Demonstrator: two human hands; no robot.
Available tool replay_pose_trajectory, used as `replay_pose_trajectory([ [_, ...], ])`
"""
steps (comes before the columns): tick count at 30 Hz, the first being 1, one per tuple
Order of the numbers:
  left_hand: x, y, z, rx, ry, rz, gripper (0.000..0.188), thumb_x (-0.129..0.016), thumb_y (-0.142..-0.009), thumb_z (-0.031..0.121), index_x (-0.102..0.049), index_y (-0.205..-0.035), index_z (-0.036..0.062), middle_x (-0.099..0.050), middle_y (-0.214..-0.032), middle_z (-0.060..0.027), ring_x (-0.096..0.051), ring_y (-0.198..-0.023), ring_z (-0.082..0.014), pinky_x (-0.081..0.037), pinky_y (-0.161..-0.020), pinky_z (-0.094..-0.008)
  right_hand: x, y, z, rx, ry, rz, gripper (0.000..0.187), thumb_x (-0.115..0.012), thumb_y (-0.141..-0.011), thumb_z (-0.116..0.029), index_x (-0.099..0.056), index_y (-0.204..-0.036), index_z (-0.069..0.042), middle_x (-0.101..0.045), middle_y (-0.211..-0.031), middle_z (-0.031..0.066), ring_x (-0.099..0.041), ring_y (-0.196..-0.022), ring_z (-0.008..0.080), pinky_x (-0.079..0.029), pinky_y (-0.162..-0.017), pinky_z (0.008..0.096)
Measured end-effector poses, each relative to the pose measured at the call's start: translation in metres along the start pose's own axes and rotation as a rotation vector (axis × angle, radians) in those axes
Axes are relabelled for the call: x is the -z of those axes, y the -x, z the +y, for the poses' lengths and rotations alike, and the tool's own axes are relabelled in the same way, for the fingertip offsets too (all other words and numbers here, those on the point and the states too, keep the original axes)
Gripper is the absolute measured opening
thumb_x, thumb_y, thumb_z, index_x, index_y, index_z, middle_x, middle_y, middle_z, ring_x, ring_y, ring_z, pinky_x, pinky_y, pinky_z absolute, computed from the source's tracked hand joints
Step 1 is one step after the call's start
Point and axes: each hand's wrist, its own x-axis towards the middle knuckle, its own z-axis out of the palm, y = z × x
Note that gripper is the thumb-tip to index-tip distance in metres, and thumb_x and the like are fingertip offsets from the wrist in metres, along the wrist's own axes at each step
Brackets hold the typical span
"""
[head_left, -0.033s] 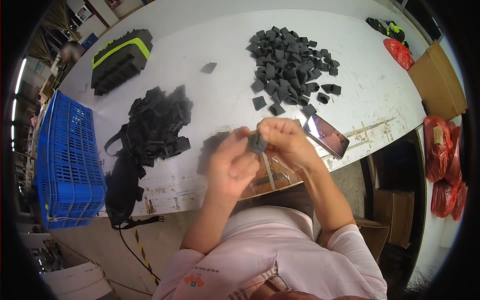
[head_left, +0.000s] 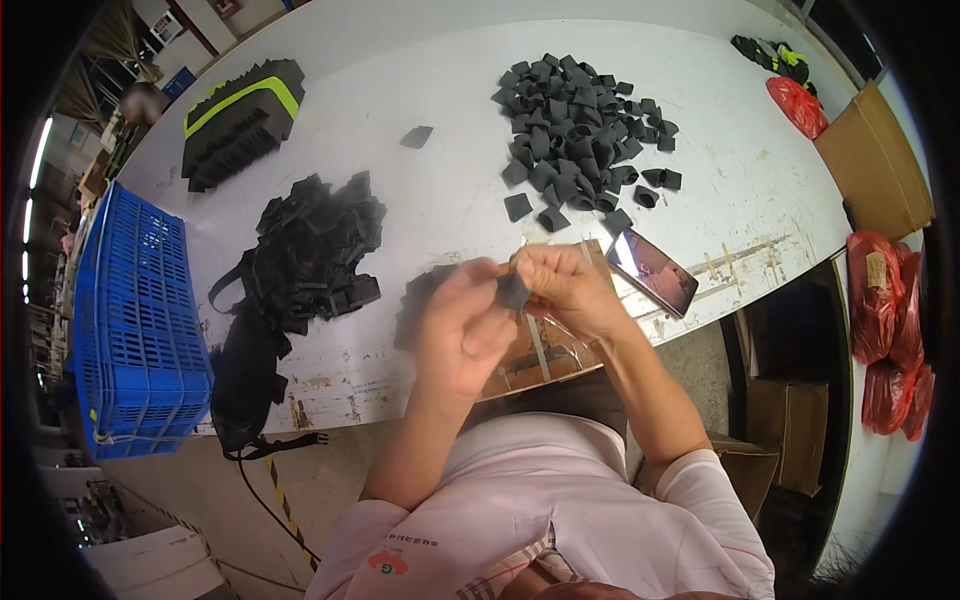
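A small dark grey fabric piece (head_left: pixel 514 291) is held up over the table's near edge, between my two hands. My right hand (head_left: pixel 572 290) pinches it with thumb and forefinger. On its other side my left hand (head_left: pixel 462 325) grips the piece's edge with its fingertips, slightly blurred. Part of the piece is hidden behind the fingers. Beyond my hands lies a large heap of similar dark fabric loops (head_left: pixel 575 130). One flat dark piece (head_left: pixel 417 136) lies alone left of the heap. A dark pile of fabric pieces (head_left: pixel 425 290) sits partly behind my left hand.
Black strapped items (head_left: pixel 315 250) lie in a heap at left, hanging over the table edge. Behind them is a grey stack with a yellow-green band (head_left: pixel 245 115). A blue crate (head_left: pixel 145 320) stands at far left. A phone (head_left: pixel 653 272) lies right of my hands, cardboard (head_left: pixel 875 165) farther right.
My right hand has dropped very slightly, and the fabric piece has shifted a little with it. Everything else on the table stays in place.
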Motion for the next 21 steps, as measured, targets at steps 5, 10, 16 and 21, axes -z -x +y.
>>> replay_pose_trajectory([
  [5,0.003,0.002,-0.004,-0.101,-0.247,0.072,0.017,-0.045,-0.082,0.000,-0.049,-0.099,0.0002,-0.058,-0.077,-0.0082,-0.031,-0.036,-0.0042,-0.024,-0.035,-0.0184,0.003,0.005,-0.003,-0.016,0.007,-0.055,0.027,-0.053,-0.086,-0.031,-0.052,-0.073,-0.007,-0.047,-0.067,-0.0046,-0.038,-0.057,0.0034,-0.031,-0.049,0.0169],
  [10,-0.014,-0.002,-0.011,-0.692,-1.180,0.147,0.032,-0.050,-0.080,0.002,-0.045,-0.111,-0.0051,-0.057,-0.088,-0.0115,-0.052,-0.071,-0.0120,-0.043,-0.064,-0.0220,-0.011,0.018,-0.016,0.207,0.499,0.295,0.023,-0.059,-0.082,-0.022,-0.054,-0.081,0.000,-0.048,-0.065,0.0006,-0.045,-0.060,0.0073,-0.036,-0.050,0.0206],
  [16,-0.019,-0.007,-0.003,-0.715,-1.260,-0.089,0.009,-0.053,-0.079,0.001,-0.061,-0.085,0.0006,-0.059,-0.089,-0.0064,-0.054,-0.079,-0.0135,-0.043,-0.072,-0.0247,-0.027,0.028,-0.021,0.743,1.063,0.331,0.034,-0.071,-0.067,-0.020,-0.057,-0.089,0.001,-0.053,-0.080,0.0113,-0.052,-0.072,0.0223,-0.043,-0.056,0.0304],
  [21,-0.013,-0.003,-0.001,-0.631,-0.649,-0.022,0.011,-0.051,-0.083,0.004,-0.056,-0.089,-0.0033,-0.058,-0.089,-0.0109,-0.052,-0.081,-0.0173,-0.040,-0.077,-0.0283,-0.037,0.025,-0.026,0.710,0.891,0.334,0.028,-0.072,-0.064,-0.013,-0.059,-0.085,0.000,-0.054,-0.075,0.0104,-0.052,-0.065,0.0228,-0.044,-0.054,0.0311],
])
